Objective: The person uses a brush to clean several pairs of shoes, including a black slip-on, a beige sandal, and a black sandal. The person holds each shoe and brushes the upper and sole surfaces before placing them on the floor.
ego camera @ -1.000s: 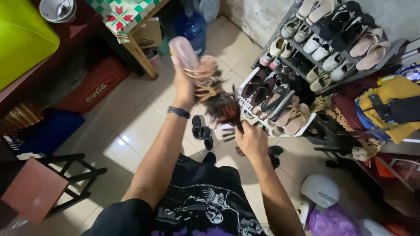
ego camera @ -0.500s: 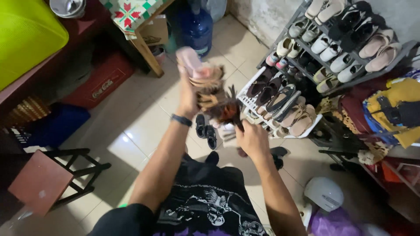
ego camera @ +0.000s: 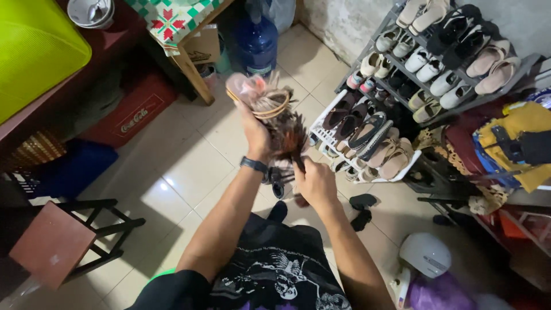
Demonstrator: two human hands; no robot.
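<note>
The left hand (ego camera: 256,133) is clamped around a pink sandal (ego camera: 253,95), held up over the tiled floor (ego camera: 189,155) beside the shoe rack (ego camera: 436,63). The right hand (ego camera: 315,182) is closed on the handle of a feather duster (ego camera: 287,135) — its dark feathers lie against the sandal's straps. A blue water jug (ego camera: 257,43) stands beyond.

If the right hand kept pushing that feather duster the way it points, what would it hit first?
Most likely the sandal held up in the left hand; the right hand aims the duster at it, apparently already brushing it.
</note>
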